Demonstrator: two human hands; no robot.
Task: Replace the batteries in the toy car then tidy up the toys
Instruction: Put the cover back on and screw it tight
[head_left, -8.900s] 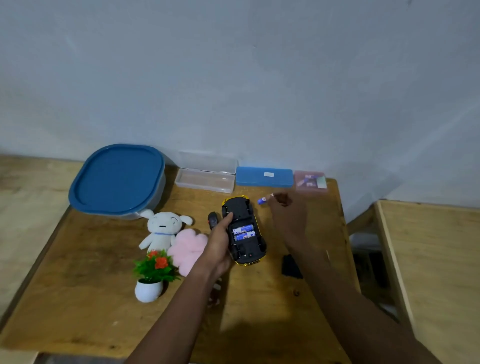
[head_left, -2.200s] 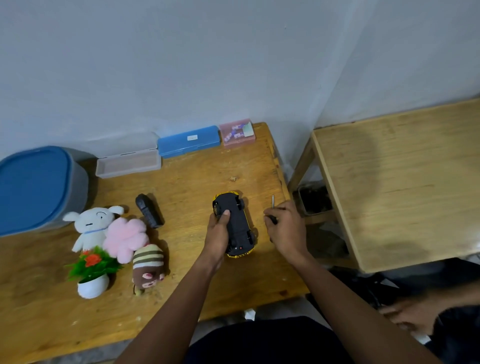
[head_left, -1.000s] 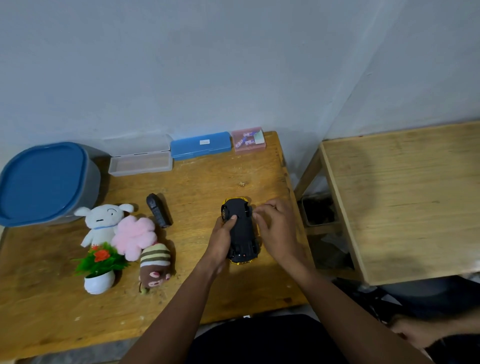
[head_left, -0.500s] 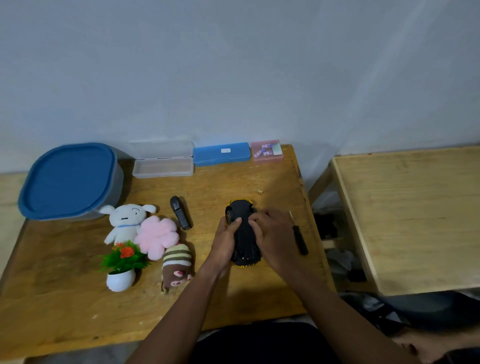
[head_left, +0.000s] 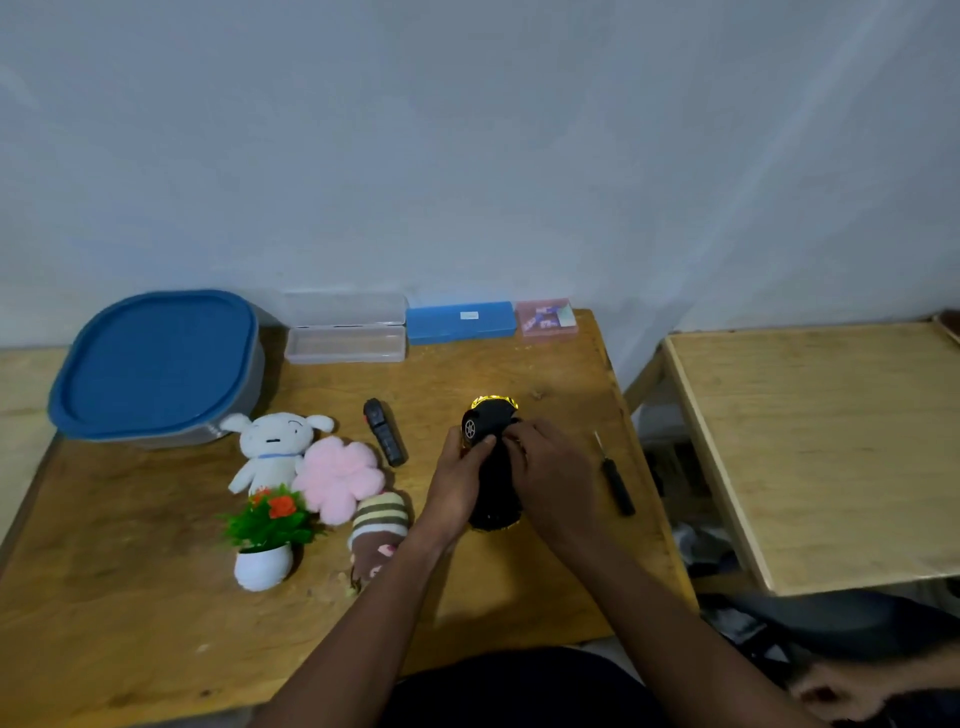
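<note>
Left hand (head_left: 457, 486) and right hand (head_left: 553, 480) are both curled round the black toy car with yellow trim (head_left: 491, 415), one on each flank, with fingertips meeting near the front wheel. The car is between the hands, at the table. Compared with 0.5 s ago, the car is no longer flat with its underside up: it is rolled toward its side, and one spoked wheel faces the camera. Compared with 2.2 s ago, the right hand has released the slim black-handled screwdriver (head_left: 615, 483), which lies just right of that hand. Left of the left hand are the black remote control (head_left: 384, 439), striped brown plush (head_left: 376, 525), pink flower plush (head_left: 337, 478), white plush dog (head_left: 272, 447) and small artificial plant in a white pot (head_left: 265, 540), all placed as before. Beyond the hands, along the wall, are a blue-lidded grey tub (head_left: 156, 364), open clear plastic case (head_left: 345, 343), blue case (head_left: 460, 322) and pink box (head_left: 548, 317). The surface is a worn brown wooden table (head_left: 130, 623). A pale wooden table (head_left: 831, 441) stands to the right, and the wall (head_left: 467, 156) is blue-grey.
</note>
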